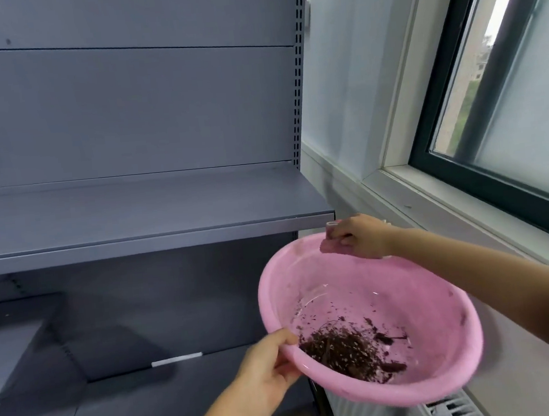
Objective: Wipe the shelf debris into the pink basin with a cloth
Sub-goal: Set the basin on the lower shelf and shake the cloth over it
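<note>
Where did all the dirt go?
In the head view, the dark debris lies piled in the bottom of the pink basin, lower right, near the left hand gripping the rim.

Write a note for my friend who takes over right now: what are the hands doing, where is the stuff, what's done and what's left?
Left hand: grips the near rim of the pink basin, holding it tilted just below the shelf edge.
Right hand: holds a small pink cloth over the basin's far rim, beside the right end of the shelf.
Done: a dark pile of debris lies in the basin's low side, and the shelf top looks clean.
Left: check the shelf for specks; the lower shelf on the left shows a few. Keep the basin from tipping further.
</note>
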`<act>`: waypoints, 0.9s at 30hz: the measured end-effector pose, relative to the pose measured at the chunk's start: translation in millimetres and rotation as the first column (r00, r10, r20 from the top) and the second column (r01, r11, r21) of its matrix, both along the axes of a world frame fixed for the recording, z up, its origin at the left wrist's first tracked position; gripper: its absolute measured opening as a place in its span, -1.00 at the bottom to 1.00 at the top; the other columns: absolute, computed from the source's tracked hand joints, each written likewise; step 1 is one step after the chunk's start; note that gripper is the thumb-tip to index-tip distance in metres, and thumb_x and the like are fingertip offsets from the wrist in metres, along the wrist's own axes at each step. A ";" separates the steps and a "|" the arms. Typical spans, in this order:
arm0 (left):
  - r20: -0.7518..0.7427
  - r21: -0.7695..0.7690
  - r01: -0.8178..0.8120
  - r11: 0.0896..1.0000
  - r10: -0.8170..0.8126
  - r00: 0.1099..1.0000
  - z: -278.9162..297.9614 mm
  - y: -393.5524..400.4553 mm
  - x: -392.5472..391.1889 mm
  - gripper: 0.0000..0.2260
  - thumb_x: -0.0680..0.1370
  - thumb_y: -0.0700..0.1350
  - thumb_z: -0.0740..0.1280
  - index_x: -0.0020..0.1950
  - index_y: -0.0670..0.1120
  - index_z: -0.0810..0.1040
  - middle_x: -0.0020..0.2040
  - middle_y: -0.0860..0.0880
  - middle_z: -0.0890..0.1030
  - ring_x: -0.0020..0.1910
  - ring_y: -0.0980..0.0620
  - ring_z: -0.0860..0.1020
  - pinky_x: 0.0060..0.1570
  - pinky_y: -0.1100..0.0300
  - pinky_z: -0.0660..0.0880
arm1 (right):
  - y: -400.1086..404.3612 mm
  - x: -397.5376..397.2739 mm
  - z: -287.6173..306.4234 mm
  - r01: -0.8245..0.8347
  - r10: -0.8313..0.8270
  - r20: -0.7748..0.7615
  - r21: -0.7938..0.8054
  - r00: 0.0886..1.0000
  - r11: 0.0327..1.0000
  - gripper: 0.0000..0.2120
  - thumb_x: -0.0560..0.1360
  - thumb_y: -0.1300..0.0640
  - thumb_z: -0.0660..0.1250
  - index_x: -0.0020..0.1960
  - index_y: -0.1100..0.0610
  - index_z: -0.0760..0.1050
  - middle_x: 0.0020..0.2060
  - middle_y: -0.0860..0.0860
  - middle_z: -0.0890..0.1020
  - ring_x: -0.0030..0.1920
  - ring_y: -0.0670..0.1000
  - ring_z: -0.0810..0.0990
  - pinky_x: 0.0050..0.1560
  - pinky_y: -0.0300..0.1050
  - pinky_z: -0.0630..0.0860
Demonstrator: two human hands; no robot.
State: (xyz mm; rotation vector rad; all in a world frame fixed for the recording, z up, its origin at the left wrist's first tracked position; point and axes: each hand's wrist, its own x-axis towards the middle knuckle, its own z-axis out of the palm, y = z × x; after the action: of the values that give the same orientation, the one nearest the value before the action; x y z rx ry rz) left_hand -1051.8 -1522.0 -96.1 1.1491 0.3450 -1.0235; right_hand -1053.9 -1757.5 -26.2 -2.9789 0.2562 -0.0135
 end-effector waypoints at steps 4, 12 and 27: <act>-0.005 -0.058 0.059 0.997 -0.059 0.998 19.2 5.8 -21.3 -0.91 0.45 -0.44 0.26 -0.21 -0.29 0.47 -0.21 -0.24 0.52 -0.26 -0.14 0.50 -0.50 0.15 0.57 | 15.8 -16.3 19.2 0.005 -0.004 0.024 -0.031 1.000 1.000 -0.64 0.52 -0.12 0.25 0.04 0.15 0.61 -0.26 -0.13 0.52 -0.15 0.01 0.48 -0.01 -0.21 0.41; 0.139 -0.150 0.078 0.986 -0.057 0.989 81.9 -10.5 7.3 -0.91 0.50 -0.38 0.25 -0.19 -0.24 0.43 -0.23 -0.21 0.47 -0.28 -0.08 0.48 -0.49 0.14 0.58 | 26.1 -23.9 83.6 0.034 -0.030 0.036 -0.111 0.999 0.993 -0.68 0.54 -0.02 0.23 0.08 0.18 0.61 -0.01 0.02 0.64 -0.03 0.09 0.57 0.04 -0.10 0.47; 0.407 -0.022 -0.074 0.997 0.077 0.910 137.6 -53.3 154.6 -0.69 0.55 -0.24 0.28 0.28 -0.24 0.39 0.33 -0.34 0.38 0.28 -0.39 0.42 0.01 -0.11 0.49 | -12.7 86.7 107.4 0.020 -0.014 0.086 -0.069 0.996 0.997 -0.71 0.57 0.16 0.15 0.05 0.28 0.59 0.05 0.18 0.63 0.01 0.17 0.52 -0.01 -0.13 0.38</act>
State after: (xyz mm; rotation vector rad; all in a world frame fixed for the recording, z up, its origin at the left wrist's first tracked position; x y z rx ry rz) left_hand -897.2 -1575.3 41.5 1.3003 0.0515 -0.6920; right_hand -967.2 -1770.2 81.2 -3.0363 0.2754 -0.1552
